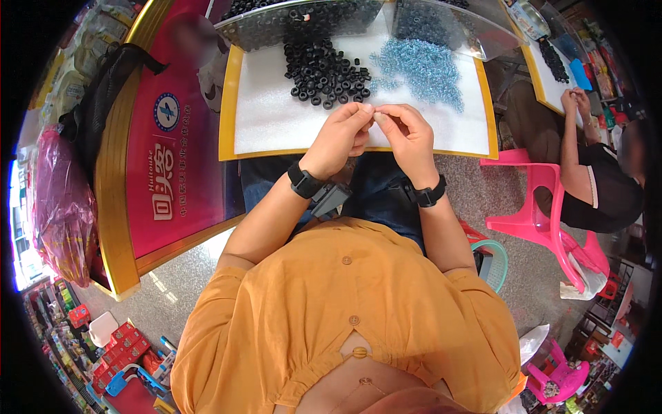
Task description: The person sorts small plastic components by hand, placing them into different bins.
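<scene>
My left hand (340,140) and my right hand (408,136) meet fingertip to fingertip above the near edge of a white-topped board (269,134) with a yellow rim. Both are closed in a pinch; whatever lies between the fingertips is too small to make out. Just beyond my left hand spreads a pile of black ring-shaped pieces (321,72). Beyond my right hand lies a heap of small, shiny light-blue pieces (422,69). Each wrist wears a black strap.
Clear bins (303,27) with more black and blue pieces line the board's far side. A pink-fronted counter (165,138) stands at left. At right are a pink plastic stool (531,193), a green-rimmed basket (494,265) and a co-worker (586,165) at another board.
</scene>
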`<control>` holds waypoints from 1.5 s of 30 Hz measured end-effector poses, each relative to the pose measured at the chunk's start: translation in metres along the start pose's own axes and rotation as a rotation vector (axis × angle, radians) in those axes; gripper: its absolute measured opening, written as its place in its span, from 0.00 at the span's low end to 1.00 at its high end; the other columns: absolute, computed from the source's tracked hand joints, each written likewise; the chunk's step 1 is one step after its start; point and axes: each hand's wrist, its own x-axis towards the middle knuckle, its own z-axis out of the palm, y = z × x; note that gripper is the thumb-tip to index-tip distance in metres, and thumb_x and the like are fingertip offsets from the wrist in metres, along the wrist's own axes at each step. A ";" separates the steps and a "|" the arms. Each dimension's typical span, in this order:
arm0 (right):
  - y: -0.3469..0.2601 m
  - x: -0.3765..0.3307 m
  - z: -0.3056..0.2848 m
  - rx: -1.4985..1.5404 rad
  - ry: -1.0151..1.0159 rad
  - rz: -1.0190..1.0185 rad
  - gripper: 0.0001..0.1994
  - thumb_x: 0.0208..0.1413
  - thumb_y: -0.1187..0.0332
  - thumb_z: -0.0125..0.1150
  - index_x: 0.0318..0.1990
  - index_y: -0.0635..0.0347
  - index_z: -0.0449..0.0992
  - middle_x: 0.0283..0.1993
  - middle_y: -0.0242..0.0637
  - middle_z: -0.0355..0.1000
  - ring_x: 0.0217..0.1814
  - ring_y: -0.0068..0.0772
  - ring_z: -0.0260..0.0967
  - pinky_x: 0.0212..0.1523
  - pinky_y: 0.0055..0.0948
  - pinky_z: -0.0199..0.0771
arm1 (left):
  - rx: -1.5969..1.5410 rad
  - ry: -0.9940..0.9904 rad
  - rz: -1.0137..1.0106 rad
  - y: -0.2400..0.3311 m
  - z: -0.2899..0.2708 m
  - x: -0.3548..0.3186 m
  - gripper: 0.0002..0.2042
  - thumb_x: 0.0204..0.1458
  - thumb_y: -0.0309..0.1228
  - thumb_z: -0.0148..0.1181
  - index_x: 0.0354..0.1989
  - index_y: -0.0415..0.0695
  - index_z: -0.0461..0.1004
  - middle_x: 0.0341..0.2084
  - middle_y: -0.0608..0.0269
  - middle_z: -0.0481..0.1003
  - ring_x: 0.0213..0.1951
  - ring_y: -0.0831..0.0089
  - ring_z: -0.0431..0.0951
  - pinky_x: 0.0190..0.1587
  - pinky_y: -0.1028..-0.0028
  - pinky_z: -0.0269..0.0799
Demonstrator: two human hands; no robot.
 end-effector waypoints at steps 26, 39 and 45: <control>-0.007 -0.007 -0.005 0.012 -0.029 -0.030 0.04 0.62 0.74 0.59 0.41 0.65 0.78 0.39 0.33 0.76 0.33 0.18 0.69 0.32 0.18 0.69 | -0.183 -0.005 0.167 0.005 0.000 0.005 0.20 0.68 0.28 0.48 0.66 0.35 0.63 0.53 0.55 0.74 0.52 0.70 0.77 0.57 0.71 0.75; 0.006 -0.004 -0.005 1.057 -0.134 0.586 0.11 0.67 0.68 0.54 0.52 0.63 0.76 0.41 0.36 0.77 0.34 0.25 0.75 0.32 0.22 0.75 | 0.555 -0.036 0.545 -0.006 0.007 -0.004 0.25 0.64 0.22 0.52 0.71 0.43 0.60 0.58 0.57 0.74 0.48 0.77 0.77 0.50 0.76 0.75; -0.006 0.001 -0.012 1.148 -0.157 0.639 0.11 0.67 0.66 0.54 0.50 0.62 0.76 0.44 0.43 0.79 0.30 0.22 0.72 0.28 0.19 0.71 | 0.545 -0.059 0.657 0.000 0.001 -0.004 0.25 0.56 0.21 0.60 0.65 0.40 0.67 0.52 0.58 0.77 0.46 0.76 0.78 0.50 0.73 0.78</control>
